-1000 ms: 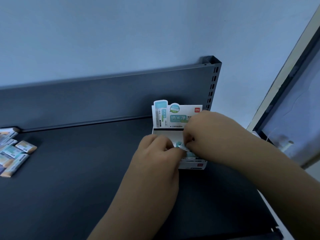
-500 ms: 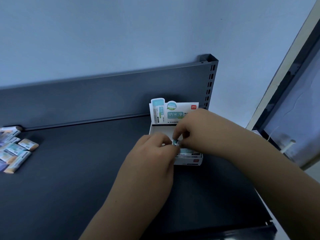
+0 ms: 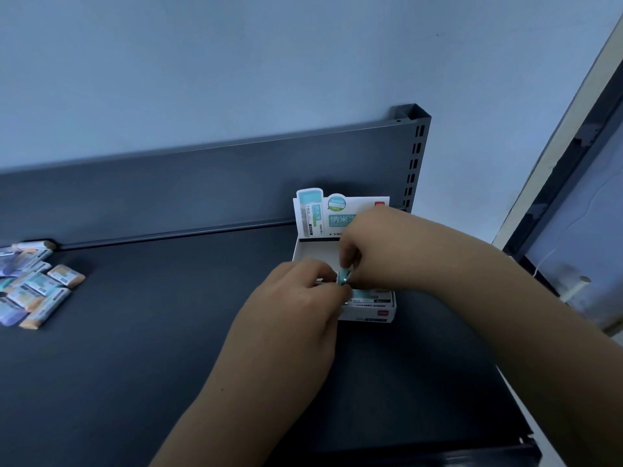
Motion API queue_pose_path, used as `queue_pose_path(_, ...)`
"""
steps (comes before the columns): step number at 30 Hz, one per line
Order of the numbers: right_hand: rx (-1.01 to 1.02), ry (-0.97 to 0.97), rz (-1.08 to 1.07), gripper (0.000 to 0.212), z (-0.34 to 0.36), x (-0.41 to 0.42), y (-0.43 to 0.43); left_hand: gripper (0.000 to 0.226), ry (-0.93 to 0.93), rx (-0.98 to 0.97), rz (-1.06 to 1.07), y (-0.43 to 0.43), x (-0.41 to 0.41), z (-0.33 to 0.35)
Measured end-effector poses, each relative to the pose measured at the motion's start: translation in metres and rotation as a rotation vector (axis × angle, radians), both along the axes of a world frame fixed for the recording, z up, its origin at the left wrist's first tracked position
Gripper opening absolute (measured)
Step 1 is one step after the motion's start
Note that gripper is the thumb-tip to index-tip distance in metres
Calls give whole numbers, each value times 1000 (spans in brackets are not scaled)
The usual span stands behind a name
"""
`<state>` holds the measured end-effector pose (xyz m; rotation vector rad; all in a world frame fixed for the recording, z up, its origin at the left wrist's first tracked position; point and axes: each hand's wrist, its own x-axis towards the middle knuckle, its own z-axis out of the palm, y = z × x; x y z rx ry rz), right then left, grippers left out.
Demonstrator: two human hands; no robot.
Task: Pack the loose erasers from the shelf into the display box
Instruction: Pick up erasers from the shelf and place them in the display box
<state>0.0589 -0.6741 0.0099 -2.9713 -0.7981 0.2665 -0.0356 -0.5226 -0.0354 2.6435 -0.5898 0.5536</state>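
While pinched by left hand and right hand, one eraser stayed above the display box at the shelf's back right corner (barely moved, not yet seated). Loose erasers lay at its left edge.

1. We see a dim picture with a blue cast; the wall in the upper half is its brightest part.
2. We find the light soft and even across the dark shelf.
3. We see the loose erasers at the left edge smeared and soft.
4. We notice the shelf's straight edges bowing toward the frame's borders.
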Motion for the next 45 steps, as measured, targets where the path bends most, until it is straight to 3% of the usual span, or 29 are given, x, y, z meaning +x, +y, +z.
queue_pose_path(5,11,-58,17,24,-5,1,-1,21,-14,-3,3,-1,-1,-1)
queue_pose_path(11,93,60,-10,22,-3,0,-8,22,-20,-27,12,-1,0,-2)
queue_pose_path(28,335,90,-74,22,1,-5,-17,13,18,-52,52,-5,0,-3)
queue_pose_path(34,315,-90,-44,23,1,-14,-19,17,27,-15,51,-4,-1,-3)
queue_pose_path(40,329,-78,-45,23,-1,-20,-22,19,49,9,71,-5,-2,-2)
queue_pose_path(45,383,-36,-67,26,-4,-17,-27,37,28,24,70,-10,-4,-3)
